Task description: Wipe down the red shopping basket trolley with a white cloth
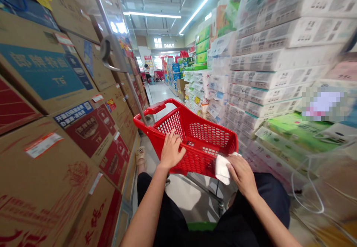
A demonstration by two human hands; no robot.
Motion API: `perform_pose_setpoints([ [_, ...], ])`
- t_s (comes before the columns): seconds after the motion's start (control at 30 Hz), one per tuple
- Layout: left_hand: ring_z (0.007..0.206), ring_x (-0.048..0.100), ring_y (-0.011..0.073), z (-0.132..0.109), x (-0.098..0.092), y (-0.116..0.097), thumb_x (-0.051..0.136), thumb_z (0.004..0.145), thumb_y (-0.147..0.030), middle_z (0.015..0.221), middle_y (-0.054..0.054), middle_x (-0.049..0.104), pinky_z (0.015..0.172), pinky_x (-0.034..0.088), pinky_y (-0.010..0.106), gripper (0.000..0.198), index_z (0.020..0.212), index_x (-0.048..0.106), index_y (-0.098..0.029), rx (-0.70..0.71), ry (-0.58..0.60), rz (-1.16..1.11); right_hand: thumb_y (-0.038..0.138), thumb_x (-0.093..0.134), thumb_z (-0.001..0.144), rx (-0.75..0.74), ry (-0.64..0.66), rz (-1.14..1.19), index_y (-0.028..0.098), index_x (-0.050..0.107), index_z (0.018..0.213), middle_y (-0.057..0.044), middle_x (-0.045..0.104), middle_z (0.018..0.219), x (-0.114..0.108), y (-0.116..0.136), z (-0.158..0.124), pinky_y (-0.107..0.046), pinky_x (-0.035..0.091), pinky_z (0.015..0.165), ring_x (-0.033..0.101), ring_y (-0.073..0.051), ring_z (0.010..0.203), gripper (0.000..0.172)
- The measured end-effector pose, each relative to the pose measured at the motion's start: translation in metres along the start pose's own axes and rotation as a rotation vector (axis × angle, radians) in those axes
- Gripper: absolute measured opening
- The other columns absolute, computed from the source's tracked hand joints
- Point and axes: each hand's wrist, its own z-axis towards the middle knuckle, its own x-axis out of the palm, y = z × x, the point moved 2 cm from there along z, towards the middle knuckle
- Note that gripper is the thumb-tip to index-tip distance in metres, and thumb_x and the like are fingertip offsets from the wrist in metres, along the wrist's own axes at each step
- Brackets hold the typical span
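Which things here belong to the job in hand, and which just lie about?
In use:
white cloth, held in the right hand
red shopping-cart basket, left hand at its rim

Just around:
printed cardboard cartons
stacked white packs
DAILY sign

Two hands (172, 150) (243, 173); one red shopping basket (199, 160); one white cloth (222, 169).

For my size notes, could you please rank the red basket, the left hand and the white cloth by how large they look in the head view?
1. Red basket
2. Left hand
3. White cloth, visible part only; the right hand covers some
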Motion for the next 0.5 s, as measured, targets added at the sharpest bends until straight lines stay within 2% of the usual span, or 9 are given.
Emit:
perform_pose_setpoints([
  [0.07,0.150,0.027,0.0308,-0.002,0.004,-0.006,0.051,0.090,-0.023,0.143,0.014,0.053,0.124,0.020,0.057,0.021,0.108,0.062,-0.019,-0.049,-0.023,0.017,0.035,0.047,0.100,0.003,-0.015,-0.022,0.026,0.063,0.130,-0.006,0.072,0.119,0.003,0.020,0.002,-0.047,0.046,0.104,0.065,-0.026,0.112,0.035],
  [0.17,0.151,0.025,0.0308,-0.011,0.013,-0.032,0.050,0.089,-0.018,0.157,0.010,0.040,0.123,0.016,0.064,0.030,0.117,0.061,-0.023,-0.052,-0.009,-0.010,0.031,0.049,0.099,-0.039,0.001,-0.032,0.027,0.056,0.140,-0.005,0.073,0.118,0.005,0.048,0.009,-0.044,0.048,0.101,0.067,-0.025,0.107,0.041],
  [0.23,0.150,0.026,0.0279,-0.020,0.018,-0.054,0.051,0.089,-0.017,0.157,0.005,0.039,0.124,0.015,0.062,0.036,0.123,0.059,-0.026,0.024,0.039,-0.078,0.029,0.049,0.100,-0.099,0.045,0.000,0.027,0.050,0.146,-0.006,0.071,0.123,0.005,0.061,0.014,-0.042,0.049,0.101,0.066,-0.023,0.108,0.047],
  [0.3,0.147,0.032,0.0250,-0.028,0.020,-0.069,0.052,0.088,-0.017,0.151,0.003,0.048,0.125,0.015,0.059,0.037,0.123,0.059,-0.028,0.050,0.057,-0.137,0.027,0.048,0.100,-0.189,0.118,0.062,0.026,0.045,0.150,-0.006,0.068,0.129,0.003,0.068,0.018,-0.041,0.048,0.103,0.065,-0.022,0.112,0.049],
  [0.4,0.142,0.040,0.0229,-0.036,0.017,-0.067,0.053,0.087,-0.016,0.134,0.003,0.061,0.126,0.013,0.056,0.026,0.109,0.062,-0.026,0.026,0.060,-0.198,0.027,0.045,0.102,-0.296,0.254,0.147,0.027,0.045,0.149,-0.005,0.063,0.137,0.002,0.058,0.023,-0.041,0.043,0.111,0.058,-0.019,0.125,0.047],
  [0.5,0.142,0.040,0.0222,-0.036,0.013,-0.050,0.054,0.086,-0.017,0.120,0.002,0.065,0.126,0.011,0.055,0.014,0.097,0.060,-0.024,0.047,0.098,-0.238,0.028,0.041,0.103,-0.238,0.295,0.174,0.029,0.051,0.143,-0.004,0.060,0.141,0.003,0.027,0.033,-0.047,0.037,0.116,0.051,-0.019,0.134,0.041],
])
